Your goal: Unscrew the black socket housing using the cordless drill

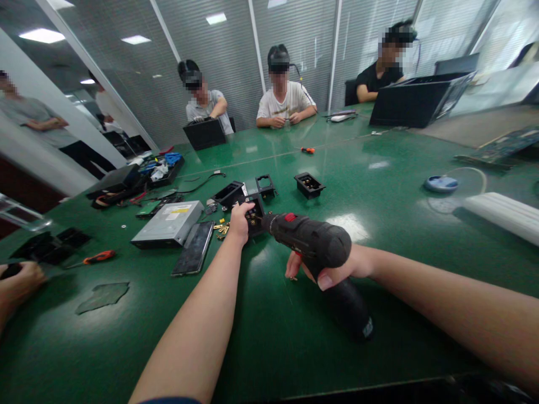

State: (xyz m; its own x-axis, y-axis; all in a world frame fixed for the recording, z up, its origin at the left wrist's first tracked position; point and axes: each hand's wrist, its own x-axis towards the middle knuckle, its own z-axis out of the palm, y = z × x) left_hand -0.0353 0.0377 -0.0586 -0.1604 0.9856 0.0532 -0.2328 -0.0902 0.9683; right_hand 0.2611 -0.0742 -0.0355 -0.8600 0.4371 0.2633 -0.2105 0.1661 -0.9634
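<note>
My right hand (337,272) is wrapped round the grip of a black cordless drill (309,235) with a red switch on top. The drill points left, its chuck end close against a small black plastic socket housing (255,220). My left hand (241,221) grips that housing from its left side, thumb on top. Brass-coloured parts show inside the housing; the bit's tip cannot be made out. Just beyond lie another black housing (229,193), a black frame (265,185) and an open black socket box (309,185). Small brass pieces (222,230) lie left of my left hand.
A silver disc drive (170,224) and a dark phone (193,248) lie left of my arm. Orange screwdrivers (99,257) rest at left and farther back. Another person's hand (21,283) is at the left edge. Several people sit across the green table (404,224).
</note>
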